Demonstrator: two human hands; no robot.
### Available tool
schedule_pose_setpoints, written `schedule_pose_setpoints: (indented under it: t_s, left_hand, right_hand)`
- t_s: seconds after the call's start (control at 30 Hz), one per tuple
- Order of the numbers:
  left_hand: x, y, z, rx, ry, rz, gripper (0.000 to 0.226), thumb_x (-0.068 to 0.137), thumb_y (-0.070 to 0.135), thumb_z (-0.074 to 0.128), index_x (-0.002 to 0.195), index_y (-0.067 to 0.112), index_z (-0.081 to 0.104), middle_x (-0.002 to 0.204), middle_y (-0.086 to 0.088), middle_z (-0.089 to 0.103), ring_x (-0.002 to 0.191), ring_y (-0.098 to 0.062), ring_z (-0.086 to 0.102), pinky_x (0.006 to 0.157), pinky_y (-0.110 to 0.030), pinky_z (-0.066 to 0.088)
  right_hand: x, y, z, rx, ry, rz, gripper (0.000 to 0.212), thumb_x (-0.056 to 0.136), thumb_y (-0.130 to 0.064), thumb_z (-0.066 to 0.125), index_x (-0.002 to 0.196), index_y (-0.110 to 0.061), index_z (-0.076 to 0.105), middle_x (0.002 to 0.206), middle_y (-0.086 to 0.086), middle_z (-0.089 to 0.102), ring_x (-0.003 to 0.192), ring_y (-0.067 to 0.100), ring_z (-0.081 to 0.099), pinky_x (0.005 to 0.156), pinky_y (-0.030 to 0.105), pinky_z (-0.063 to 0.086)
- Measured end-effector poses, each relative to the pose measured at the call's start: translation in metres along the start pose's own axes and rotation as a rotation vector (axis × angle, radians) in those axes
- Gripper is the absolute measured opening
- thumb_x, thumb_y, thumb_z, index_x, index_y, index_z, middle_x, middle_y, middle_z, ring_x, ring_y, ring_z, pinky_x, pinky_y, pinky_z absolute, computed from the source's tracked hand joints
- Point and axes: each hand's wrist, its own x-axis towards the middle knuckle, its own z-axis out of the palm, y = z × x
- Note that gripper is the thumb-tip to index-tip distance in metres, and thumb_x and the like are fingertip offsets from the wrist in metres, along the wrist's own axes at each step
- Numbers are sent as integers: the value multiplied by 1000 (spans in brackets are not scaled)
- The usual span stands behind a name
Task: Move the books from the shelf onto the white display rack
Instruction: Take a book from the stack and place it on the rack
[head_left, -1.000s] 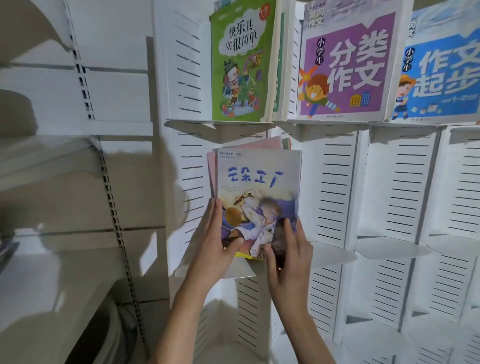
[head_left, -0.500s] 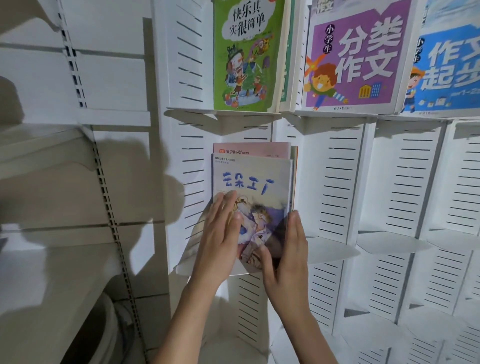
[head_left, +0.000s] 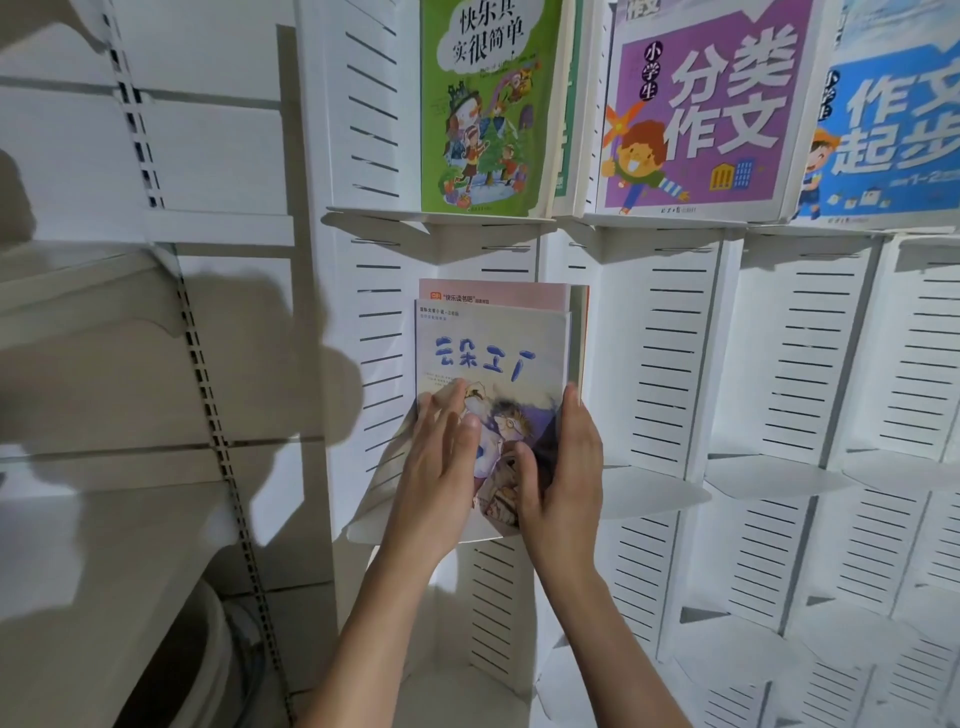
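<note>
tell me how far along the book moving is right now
Done: the green book, the purple book and the blue book stand on the white rack's top row. In hand: the left hand lies flat on a small stack of books while the right hand grips its edge, settling it on a second-row ledge. Left: the ledges to the right and below hold nothing.

Open rack pockets (head_left: 769, 478) lie right of the held books (head_left: 491, 358); ledge above (head_left: 441, 218) probably limits lifting.

"分类作文" on purple book (head_left: 696, 114)
</note>
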Motion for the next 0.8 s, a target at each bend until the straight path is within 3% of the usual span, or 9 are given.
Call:
schedule_pose_setpoints:
  t_s: [0.1, 0.17, 0.27, 0.43, 0.53, 0.6, 0.67, 0.73, 0.8]
  left_hand:
    - [0, -1, 0, 25, -5, 4, 66, 93, 64, 18, 155, 42, 23, 161, 26, 14, 148, 7, -4, 116, -20, 3]
    - [0, -1, -1, 25, -10, 4, 61, 97, 65, 19, 153, 43, 23, 161, 26, 14, 148, 7, -3, 115, -19, 2]
    - [-2, 1, 0, 17, 1, -3, 61, 98, 64, 20, 154, 41, 25, 162, 23, 16, 148, 7, -1, 115, -19, 1]
    - [-7, 5, 2, -5, 32, -21, 69, 90, 67, 17, 152, 39, 31, 160, 22, 22, 149, 4, 4, 115, -17, 2]
    - [-14, 9, 10, -6, 0, -1, 61, 91, 66, 16, 149, 47, 24, 152, 34, 13, 149, 3, -3, 115, -19, 0]
    - [-16, 7, 13, -12, 3, -6, 67, 87, 76, 14, 149, 51, 19, 159, 29, 9, 149, 4, -7, 117, -21, -1]
    - [-19, 4, 12, -6, -13, -6, 69, 82, 80, 13, 146, 55, 17, 163, 24, 9, 148, 6, -8, 118, -23, -1]
    - [-22, 4, 6, -10, -50, -1, 65, 85, 78, 13, 145, 55, 20, 161, 29, 12, 147, 10, -6, 120, -23, 0]
    - [-29, 5, -2, -19, -85, 10, 60, 93, 74, 13, 147, 52, 25, 149, 43, 12, 144, 15, -1, 121, -24, 5]
  right_hand:
    - [-8, -2, -2, 68, -41, 74, 72, 101, -25, 51, 158, -16, 9, 164, -3, 13, 152, 11, 11, 120, 20, 17]
    - [-12, -5, -4, 124, -57, 160, 71, 100, -23, 53, 157, -18, 12, 163, -7, 20, 148, 5, 22, 119, 27, 27]
    - [-14, -9, -6, 110, -33, 188, 62, 100, -25, 53, 154, -28, 24, 150, -23, 36, 133, -9, 39, 106, 15, 39]
    - [-17, -7, -3, 79, -103, 233, 60, 100, -40, 38, 155, -41, 13, 147, 4, 49, 128, 22, 52, 102, 43, 47]
    - [-14, -9, -6, 57, -174, 234, 65, 101, -36, 37, 155, -38, 1, 151, 6, 42, 131, 25, 49, 104, 48, 44]
    - [-11, -9, -11, 51, -212, 210, 66, 103, -30, 40, 158, -25, 4, 158, 4, 31, 140, 20, 37, 111, 48, 39]
    - [-10, -8, -17, 42, -244, 175, 62, 104, -32, 41, 157, -23, 10, 157, 3, 29, 143, 14, 32, 114, 42, 36]
    - [-9, -9, -26, 47, -271, 170, 64, 103, -34, 47, 155, -31, 10, 152, 1, 35, 138, 9, 35, 111, 28, 36]
    - [-11, -10, -34, -14, -257, 143, 68, 101, -28, 54, 155, -29, 13, 153, 2, 36, 139, 10, 34, 111, 19, 30]
